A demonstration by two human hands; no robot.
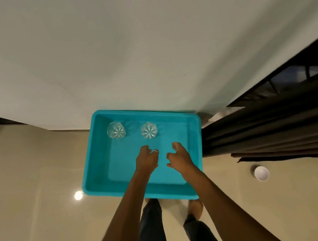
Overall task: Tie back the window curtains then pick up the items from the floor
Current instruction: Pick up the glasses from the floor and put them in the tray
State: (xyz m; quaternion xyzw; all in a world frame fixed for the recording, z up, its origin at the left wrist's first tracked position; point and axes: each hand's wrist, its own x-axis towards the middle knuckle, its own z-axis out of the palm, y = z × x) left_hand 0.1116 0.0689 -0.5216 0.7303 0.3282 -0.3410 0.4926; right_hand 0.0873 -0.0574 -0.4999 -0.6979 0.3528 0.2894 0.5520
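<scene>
Left grip (146, 159) and right grip (178, 156) hover loosely curled, empty, glass (149, 130) just beyond.

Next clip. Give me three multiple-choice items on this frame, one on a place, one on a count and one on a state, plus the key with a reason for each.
1. Where is the white cup?
A) inside the tray
B) on the floor near the dark curtain
C) in the right hand

2. How many clear glasses stand in the turquoise tray?
A) one
B) two
C) four

3. What do the left hand and the right hand hold?
A) nothing
B) a glass each
C) the curtain

Key:
1 B: the cup is on the tiles to the right of the tray, just below the curtain folds.
2 B: two glasses stand side by side at the tray's far end.
3 A: both hands hover over the tray with loosely curled, empty fingers.
</scene>
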